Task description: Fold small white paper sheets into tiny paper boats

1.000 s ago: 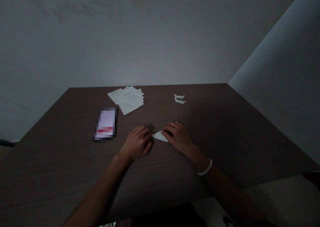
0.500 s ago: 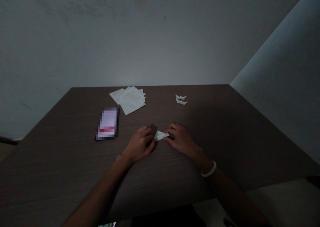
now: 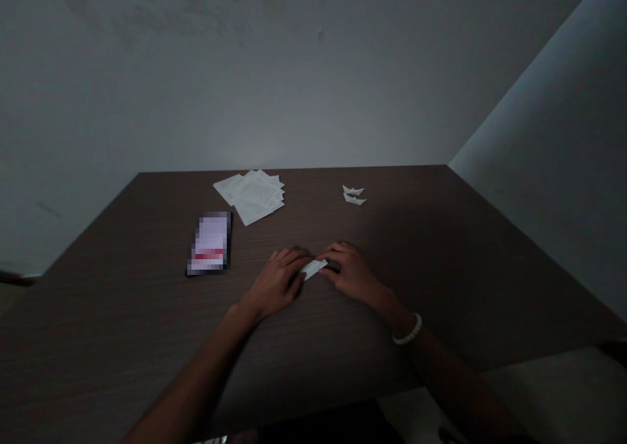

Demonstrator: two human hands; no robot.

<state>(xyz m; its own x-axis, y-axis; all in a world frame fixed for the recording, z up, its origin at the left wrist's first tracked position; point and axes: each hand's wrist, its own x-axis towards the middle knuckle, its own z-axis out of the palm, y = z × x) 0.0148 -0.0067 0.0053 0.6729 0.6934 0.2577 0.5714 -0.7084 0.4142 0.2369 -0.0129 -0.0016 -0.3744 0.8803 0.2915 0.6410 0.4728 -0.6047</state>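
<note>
A small folded piece of white paper [image 3: 314,269] lies between my two hands, low over the table. My left hand [image 3: 279,281] is closed on its left end, with the fingertips reaching over the upper edge. The thumb and fingers of my right hand [image 3: 353,273] pinch its right end. Part of the paper is hidden under the fingers. A pale beaded bracelet [image 3: 409,332] circles my right wrist.
Two small folded paper boats [image 3: 353,196] sit toward the back of the brown table [image 3: 147,326]. Fanned sheets of printed paper [image 3: 255,197] lie at the back left. Nearer, on the left, is a phone [image 3: 210,243] with a blurred screen. A wall [image 3: 294,104] borders the table's far edge.
The fingers of my left hand have moved right, over the paper's upper edge. Less of the paper shows, and its visible part has gone from a triangle to a narrow slanted strip.
</note>
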